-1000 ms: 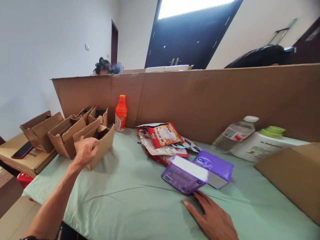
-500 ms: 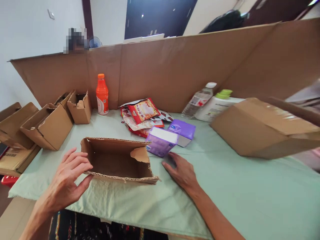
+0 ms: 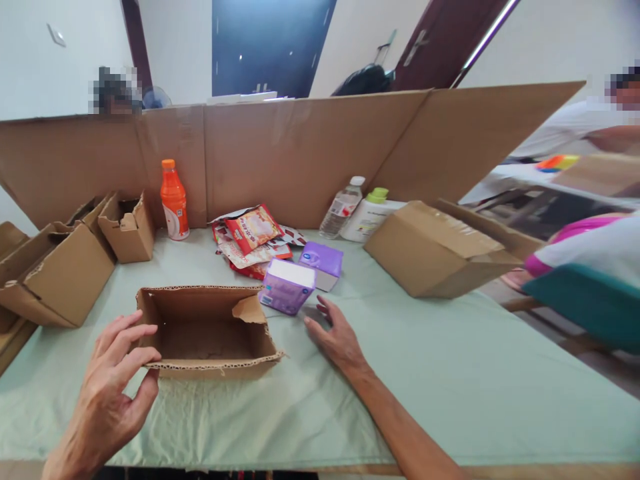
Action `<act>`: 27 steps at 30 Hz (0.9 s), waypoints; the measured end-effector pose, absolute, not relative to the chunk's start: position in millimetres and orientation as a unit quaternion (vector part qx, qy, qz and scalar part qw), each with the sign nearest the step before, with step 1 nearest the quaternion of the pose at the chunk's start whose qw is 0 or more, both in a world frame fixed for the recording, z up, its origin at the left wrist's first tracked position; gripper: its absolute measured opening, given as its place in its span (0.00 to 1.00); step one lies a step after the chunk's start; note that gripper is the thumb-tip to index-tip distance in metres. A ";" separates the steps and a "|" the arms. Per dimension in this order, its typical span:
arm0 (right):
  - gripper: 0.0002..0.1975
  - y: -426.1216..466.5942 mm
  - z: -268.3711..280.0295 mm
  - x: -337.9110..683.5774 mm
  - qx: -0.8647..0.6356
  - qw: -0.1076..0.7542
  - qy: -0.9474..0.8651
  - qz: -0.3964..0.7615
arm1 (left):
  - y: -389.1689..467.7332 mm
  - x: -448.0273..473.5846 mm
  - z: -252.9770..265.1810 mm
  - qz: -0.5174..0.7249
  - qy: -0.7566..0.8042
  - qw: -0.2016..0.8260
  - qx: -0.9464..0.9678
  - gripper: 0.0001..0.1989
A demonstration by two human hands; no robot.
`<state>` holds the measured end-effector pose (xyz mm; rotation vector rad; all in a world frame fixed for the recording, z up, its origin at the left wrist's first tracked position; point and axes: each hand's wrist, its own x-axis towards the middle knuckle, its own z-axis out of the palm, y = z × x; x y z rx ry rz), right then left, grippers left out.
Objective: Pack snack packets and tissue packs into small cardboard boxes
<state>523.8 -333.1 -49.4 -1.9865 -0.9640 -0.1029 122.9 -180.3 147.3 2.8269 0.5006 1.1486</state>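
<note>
An open-topped cardboard box (image 3: 210, 333) stands in front of me, with nothing visible inside. My left hand (image 3: 117, 373) is at its near left corner, fingers over the rim and thumb against the outside of the front wall. To the right of the box, my right hand (image 3: 337, 333) hovers low or rests on the cloth, thumb and fingers apart and holding nothing. Just beyond its fingertips is a purple tissue pack (image 3: 287, 287), turned with its white side up. A second purple tissue pack (image 3: 323, 260) lies behind it. Red snack packets (image 3: 255, 233) are piled behind the packs.
An orange bottle (image 3: 174, 200) stands at the back left, near several cardboard boxes (image 3: 75, 273). At the back right lean a clear bottle (image 3: 341, 210) and a white bottle with a green cap (image 3: 370, 217), beside a tilted carton (image 3: 435, 247). A cardboard screen (image 3: 300, 153) borders the table.
My view has swung to the right, bringing other people at the right into sight. My left hand stays at the box corner. The fingers of my right hand have spread slightly.
</note>
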 end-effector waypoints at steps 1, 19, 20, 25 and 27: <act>0.34 -333.8 -43.9 525.8 -0.802 0.458 -0.382 -0.042 | -180.7 122.3 146.8 0.372 0.164 0.023 0.913 0.08; 0.27 -273.1 57.5 529.1 -0.827 0.247 -0.504 -0.037 | -193.8 123.6 137.2 0.368 0.193 0.043 0.908 0.10; 0.27 -279.9 62.9 524.2 -0.826 0.267 -0.495 -0.036 | -194.5 124.0 136.6 0.371 0.196 0.049 0.907 0.10; 0.35 -324.8 118.2 493.8 -0.803 0.470 -0.357 -0.084 | -197.5 127.6 133.6 0.391 0.193 0.079 0.896 0.11; 0.33 -336.4 143.0 479.2 -0.749 0.564 -0.339 -0.073 | -198.1 129.4 132.4 0.402 0.192 0.090 0.891 0.12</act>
